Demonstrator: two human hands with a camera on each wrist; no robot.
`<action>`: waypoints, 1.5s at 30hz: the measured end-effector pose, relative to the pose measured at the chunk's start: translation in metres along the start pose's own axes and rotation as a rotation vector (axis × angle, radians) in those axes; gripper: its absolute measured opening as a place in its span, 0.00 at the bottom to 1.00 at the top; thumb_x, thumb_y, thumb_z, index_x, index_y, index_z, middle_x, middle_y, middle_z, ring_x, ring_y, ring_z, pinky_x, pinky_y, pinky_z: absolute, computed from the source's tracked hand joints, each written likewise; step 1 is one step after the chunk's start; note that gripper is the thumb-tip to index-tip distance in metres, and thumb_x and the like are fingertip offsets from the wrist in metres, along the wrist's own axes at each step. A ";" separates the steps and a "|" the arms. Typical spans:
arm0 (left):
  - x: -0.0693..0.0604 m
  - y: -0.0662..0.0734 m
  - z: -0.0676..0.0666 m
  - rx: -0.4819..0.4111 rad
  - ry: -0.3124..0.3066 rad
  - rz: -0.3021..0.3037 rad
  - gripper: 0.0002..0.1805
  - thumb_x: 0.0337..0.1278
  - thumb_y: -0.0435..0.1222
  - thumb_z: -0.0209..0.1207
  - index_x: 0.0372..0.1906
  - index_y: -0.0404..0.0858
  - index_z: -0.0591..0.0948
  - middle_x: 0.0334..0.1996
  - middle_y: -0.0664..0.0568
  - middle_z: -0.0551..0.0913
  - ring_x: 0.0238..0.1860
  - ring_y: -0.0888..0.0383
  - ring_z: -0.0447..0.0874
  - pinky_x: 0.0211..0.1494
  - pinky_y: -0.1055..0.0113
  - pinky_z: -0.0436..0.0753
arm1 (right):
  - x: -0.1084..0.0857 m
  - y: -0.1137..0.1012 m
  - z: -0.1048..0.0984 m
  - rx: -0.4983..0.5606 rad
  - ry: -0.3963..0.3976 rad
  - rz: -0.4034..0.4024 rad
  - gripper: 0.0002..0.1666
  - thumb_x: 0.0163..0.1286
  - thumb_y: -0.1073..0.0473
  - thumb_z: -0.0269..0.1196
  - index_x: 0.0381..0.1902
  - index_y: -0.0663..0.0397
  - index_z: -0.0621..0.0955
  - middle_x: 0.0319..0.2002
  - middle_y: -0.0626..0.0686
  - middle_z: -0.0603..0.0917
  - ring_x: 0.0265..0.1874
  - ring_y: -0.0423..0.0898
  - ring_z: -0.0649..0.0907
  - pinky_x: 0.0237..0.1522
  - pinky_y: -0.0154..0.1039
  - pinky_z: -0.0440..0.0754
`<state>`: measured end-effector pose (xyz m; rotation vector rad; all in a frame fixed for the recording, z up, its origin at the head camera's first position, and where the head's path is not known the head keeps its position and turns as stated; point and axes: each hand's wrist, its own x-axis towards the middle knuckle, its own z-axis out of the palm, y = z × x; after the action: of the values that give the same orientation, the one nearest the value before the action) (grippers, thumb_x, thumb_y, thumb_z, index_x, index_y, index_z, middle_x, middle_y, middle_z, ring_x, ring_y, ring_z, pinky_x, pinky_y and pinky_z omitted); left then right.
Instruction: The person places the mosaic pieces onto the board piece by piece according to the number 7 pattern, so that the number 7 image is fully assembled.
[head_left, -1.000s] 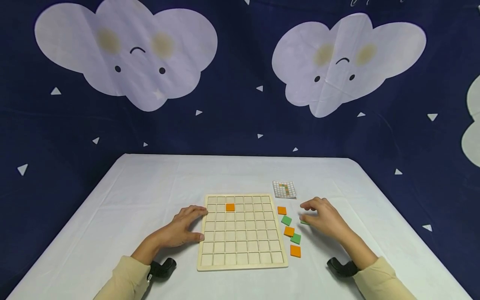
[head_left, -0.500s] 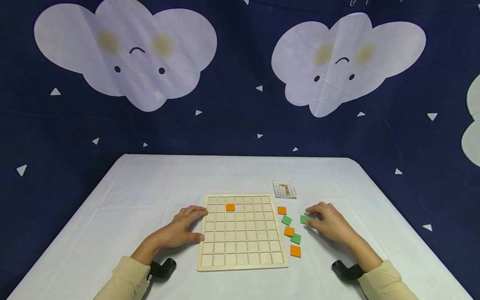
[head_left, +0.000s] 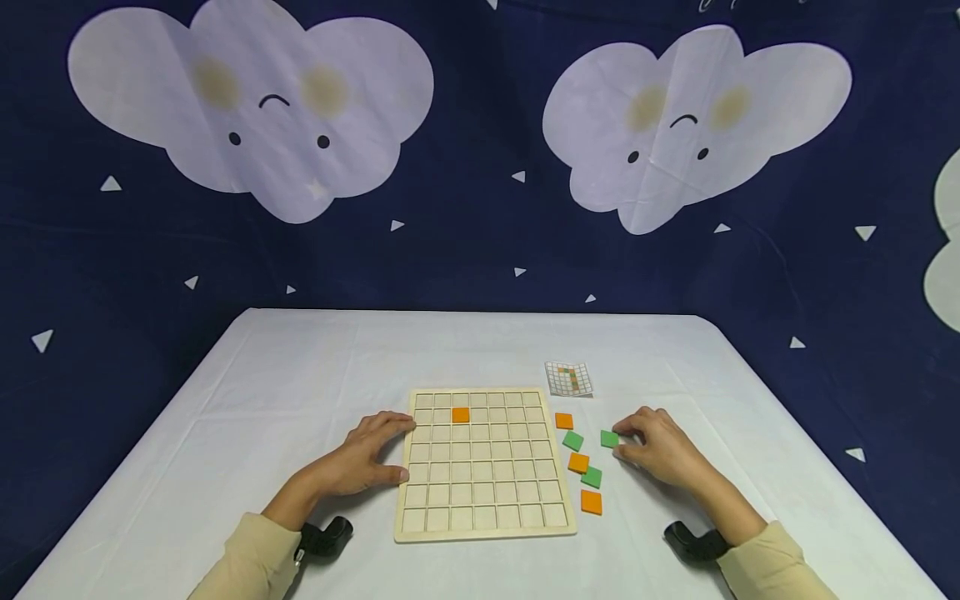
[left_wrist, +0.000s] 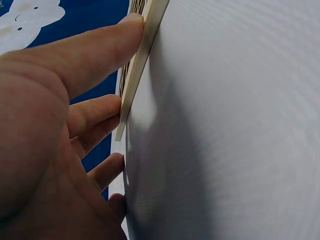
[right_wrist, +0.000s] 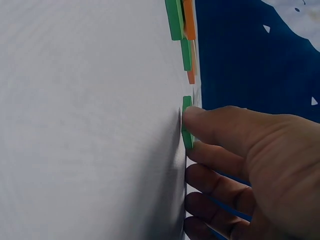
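A small green square tile [head_left: 609,438] lies on the white cloth. My right hand [head_left: 660,452] pinches its right side between thumb and index finger; in the right wrist view the thumb [right_wrist: 197,119] presses on the tile. The wooden grid board [head_left: 482,472] lies flat in the middle, with an orange tile [head_left: 461,415] in a cell of its second row from the far side. Along the board's left edge rests my left hand [head_left: 363,457], thumb and fingertips touching the rim, fingers extended and spread. The left wrist view shows the thumb [left_wrist: 100,47] against the board's side.
Between board and right hand lie more loose tiles, such as an orange one [head_left: 564,422], a green one [head_left: 573,441] and a nearer orange one [head_left: 591,502]. A printed pattern card [head_left: 569,380] lies beyond them. A dark blue backdrop [head_left: 480,250] hangs behind the table.
My right hand has drawn back slightly to the right, from over the green tile to its right side, and its thumb and index finger have come closer together. My left hand has stayed put.
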<state>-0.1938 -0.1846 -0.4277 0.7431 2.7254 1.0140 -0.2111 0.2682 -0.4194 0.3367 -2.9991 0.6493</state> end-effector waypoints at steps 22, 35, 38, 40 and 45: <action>0.000 0.002 -0.001 -0.004 0.000 -0.022 0.38 0.49 0.44 0.67 0.65 0.38 0.68 0.67 0.47 0.64 0.68 0.40 0.56 0.67 0.35 0.54 | 0.000 0.000 0.001 -0.042 0.040 -0.049 0.11 0.54 0.58 0.68 0.37 0.53 0.84 0.33 0.46 0.79 0.36 0.43 0.71 0.38 0.40 0.70; 0.000 0.002 0.000 0.005 0.003 -0.013 0.38 0.49 0.44 0.67 0.66 0.38 0.68 0.67 0.47 0.64 0.67 0.41 0.57 0.67 0.36 0.55 | 0.002 -0.003 0.000 -0.019 0.051 -0.040 0.12 0.54 0.58 0.68 0.37 0.53 0.84 0.34 0.46 0.80 0.37 0.43 0.72 0.39 0.39 0.70; 0.000 0.002 -0.001 0.004 0.003 -0.015 0.38 0.49 0.44 0.67 0.65 0.38 0.68 0.67 0.47 0.64 0.67 0.41 0.57 0.67 0.36 0.55 | 0.003 -0.007 -0.002 -0.012 0.052 -0.046 0.11 0.55 0.58 0.68 0.38 0.51 0.84 0.35 0.46 0.81 0.39 0.43 0.73 0.41 0.40 0.71; 0.000 0.002 -0.001 0.005 0.002 -0.015 0.38 0.48 0.44 0.67 0.65 0.38 0.68 0.67 0.46 0.64 0.67 0.40 0.56 0.67 0.36 0.55 | 0.004 -0.010 -0.004 -0.005 0.052 -0.055 0.11 0.55 0.58 0.68 0.38 0.51 0.84 0.36 0.46 0.81 0.40 0.44 0.73 0.42 0.42 0.72; 0.000 0.002 0.000 0.002 -0.002 -0.023 0.38 0.49 0.44 0.67 0.65 0.38 0.68 0.67 0.47 0.64 0.68 0.41 0.56 0.67 0.36 0.55 | 0.008 -0.023 -0.005 0.013 0.045 -0.067 0.11 0.56 0.57 0.68 0.39 0.49 0.84 0.37 0.46 0.81 0.42 0.45 0.74 0.45 0.44 0.73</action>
<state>-0.1932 -0.1837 -0.4263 0.7105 2.7272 1.0051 -0.2133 0.2486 -0.4045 0.4155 -2.9286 0.6618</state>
